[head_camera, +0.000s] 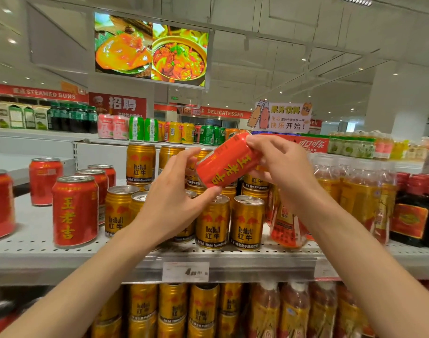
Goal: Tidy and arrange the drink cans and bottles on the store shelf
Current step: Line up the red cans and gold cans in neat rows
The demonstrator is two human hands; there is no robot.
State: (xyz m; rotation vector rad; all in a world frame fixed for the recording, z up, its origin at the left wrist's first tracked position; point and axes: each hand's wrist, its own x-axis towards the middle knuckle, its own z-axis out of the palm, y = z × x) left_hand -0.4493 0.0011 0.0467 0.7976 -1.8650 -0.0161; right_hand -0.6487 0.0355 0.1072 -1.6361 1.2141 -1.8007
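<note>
We hold one tilted red herbal-tea can (223,164) between left hand (174,201) and right hand (284,167); the red cans (74,211) on the perforated metal shelf (38,247) look scattered, so much remains.

The can in your hands (224,164) is bright red with yellow characters running down its side, same as the red cans (75,211) standing at your left with their silver tops. You've got gold cans (247,222) in front with a red bull design and dark lettering, all on a pale grey shelf (33,250) dotted with little holes. The bottles (359,191) at your right look amber-gold with clear tops, and the price tag (185,272) is white with dark print.
</note>
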